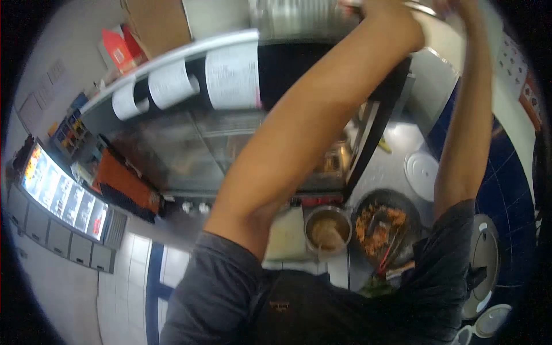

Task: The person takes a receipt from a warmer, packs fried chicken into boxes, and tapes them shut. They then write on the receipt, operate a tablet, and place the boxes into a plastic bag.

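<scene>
Bare arms (pixel 299 132) are stretching up past the glass cabinet (pixel 167 149). Left hand (pixel 392 16) and right hand (pixel 453 6) are showing partly, near a shiny rim (pixel 422 8); I cannot tell their grip. Below, a pan (pixel 405 256) is holding orange food (pixel 374 233).

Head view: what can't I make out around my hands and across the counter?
All in the head view:
Left hand and right hand: cut off by the top edge and blurred, so their grip can't be told.
Hanging papers: writing blurred and too small.
Glass cabinet: contents blurred, partly behind the left arm.
Pot: brown contents hide its bottom.
</scene>
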`<state>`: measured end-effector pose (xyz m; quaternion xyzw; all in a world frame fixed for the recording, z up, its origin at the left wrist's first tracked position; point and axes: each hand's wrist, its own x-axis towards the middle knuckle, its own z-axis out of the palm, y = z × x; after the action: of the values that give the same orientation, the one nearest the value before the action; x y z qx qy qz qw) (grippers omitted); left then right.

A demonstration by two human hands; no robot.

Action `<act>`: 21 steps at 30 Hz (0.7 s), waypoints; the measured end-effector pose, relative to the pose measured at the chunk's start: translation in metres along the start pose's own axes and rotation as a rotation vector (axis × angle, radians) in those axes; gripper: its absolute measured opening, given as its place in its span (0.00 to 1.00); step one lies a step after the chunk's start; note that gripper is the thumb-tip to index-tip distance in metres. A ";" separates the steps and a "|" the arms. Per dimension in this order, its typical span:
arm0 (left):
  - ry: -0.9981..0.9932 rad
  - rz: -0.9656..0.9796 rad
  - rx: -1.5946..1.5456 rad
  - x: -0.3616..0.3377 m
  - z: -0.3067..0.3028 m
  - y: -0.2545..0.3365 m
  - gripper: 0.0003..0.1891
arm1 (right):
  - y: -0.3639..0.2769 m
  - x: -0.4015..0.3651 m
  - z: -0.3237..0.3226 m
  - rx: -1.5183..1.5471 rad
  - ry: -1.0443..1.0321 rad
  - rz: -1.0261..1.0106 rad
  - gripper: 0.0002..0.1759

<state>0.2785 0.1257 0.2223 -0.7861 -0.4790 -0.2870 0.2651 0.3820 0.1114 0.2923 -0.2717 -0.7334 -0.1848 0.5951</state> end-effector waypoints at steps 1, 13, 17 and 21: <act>0.189 0.139 -0.043 -0.030 -0.015 0.002 0.11 | -0.019 -0.023 -0.009 -0.033 0.052 -0.021 0.31; -0.350 -0.196 -1.581 -0.422 -0.016 -0.051 0.16 | -0.223 -0.335 0.034 0.410 -0.461 0.541 0.42; -0.508 -0.664 -1.484 -0.528 0.016 -0.072 0.13 | -0.269 -0.414 0.081 0.418 -0.631 0.567 0.43; -0.466 -0.842 -1.153 -0.611 0.024 -0.128 0.15 | -0.310 -0.499 0.116 0.502 -0.636 0.970 0.39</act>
<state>-0.0626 -0.1740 -0.2071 -0.5911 -0.5566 -0.3958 -0.4291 0.1726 -0.1523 -0.2034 -0.4670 -0.6888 0.3734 0.4099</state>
